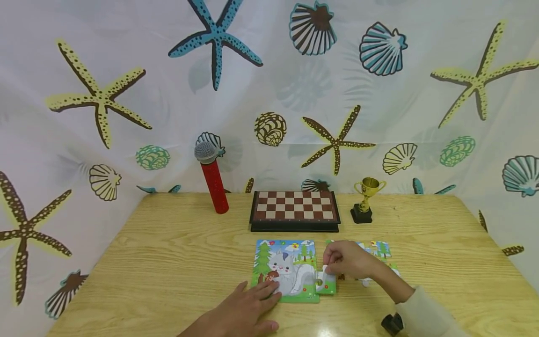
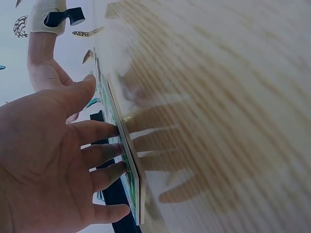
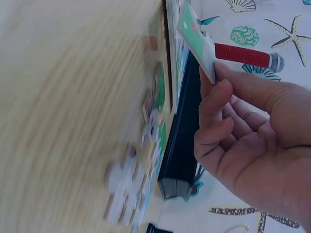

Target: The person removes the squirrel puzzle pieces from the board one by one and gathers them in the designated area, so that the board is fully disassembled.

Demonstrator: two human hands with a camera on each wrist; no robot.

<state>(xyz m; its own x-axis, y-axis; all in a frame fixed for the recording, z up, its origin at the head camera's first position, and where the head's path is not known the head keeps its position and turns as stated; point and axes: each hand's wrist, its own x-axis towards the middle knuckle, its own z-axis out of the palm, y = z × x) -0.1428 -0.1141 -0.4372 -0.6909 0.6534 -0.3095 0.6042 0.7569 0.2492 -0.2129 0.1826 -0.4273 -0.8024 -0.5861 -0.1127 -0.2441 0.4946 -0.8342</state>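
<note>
A squirrel picture puzzle board (image 1: pixel 305 255) lies flat at the front middle of the table. My left hand (image 1: pixel 246 311) rests its extended fingertips on the board's lower left part; in the left wrist view its fingers (image 2: pixel 104 177) are spread along the board's edge. Between thumb and index finger my right hand (image 1: pixel 351 260) pinches a jigsaw piece (image 1: pixel 327 287), green and white on its face. The right wrist view shows this piece (image 3: pixel 194 41) raised and tilted above the table. In the head view it overlaps the board's right edge. Several loose jigsaw pieces (image 3: pixel 124 189) lie below and beyond the right hand.
Behind the puzzle sits a folded chessboard (image 1: pixel 294 206) with a black frame. A gold trophy cup (image 1: pixel 368 189) stands to its right, and a red microphone (image 1: pixel 214 182) stands upright to its left. Patterned cloth (image 1: pixel 269 84) hangs behind the wooden table (image 1: pixel 177 248).
</note>
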